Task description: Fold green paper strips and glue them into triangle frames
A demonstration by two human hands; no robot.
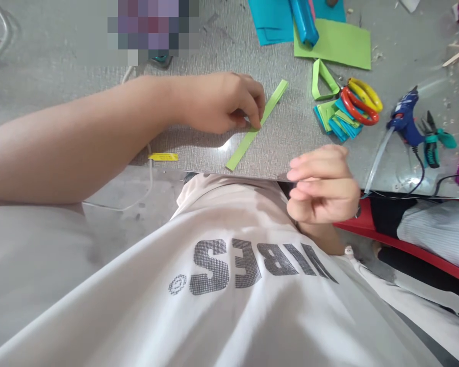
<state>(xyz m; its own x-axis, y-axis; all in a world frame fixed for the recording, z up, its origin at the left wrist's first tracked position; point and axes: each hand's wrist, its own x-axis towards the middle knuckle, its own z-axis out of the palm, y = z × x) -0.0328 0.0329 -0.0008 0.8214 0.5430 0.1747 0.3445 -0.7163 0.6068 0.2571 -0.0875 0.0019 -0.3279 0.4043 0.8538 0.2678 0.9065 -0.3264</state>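
My left hand (233, 102) reaches over the table, its fingers closed in a pinch on a narrow light-green paper strip (247, 144). The strip lies slantwise near the table's front edge. My right hand (323, 186) hovers in front of that edge with loosely bent fingers, some apart, and nothing visible in them. Beyond it are red-and-yellow-handled scissors (361, 104), resting on a pile of small green and blue paper pieces (338, 121). A folded green paper triangle (325, 81) stands beside the scissors.
Blue sheets (273, 23) and a green sheet (340, 43) lie at the back under a blue tool (305, 23). To the right are a blue glue gun (405, 117) with a glue stick and pliers (431, 145). A white cable (151, 178) hangs at the left.
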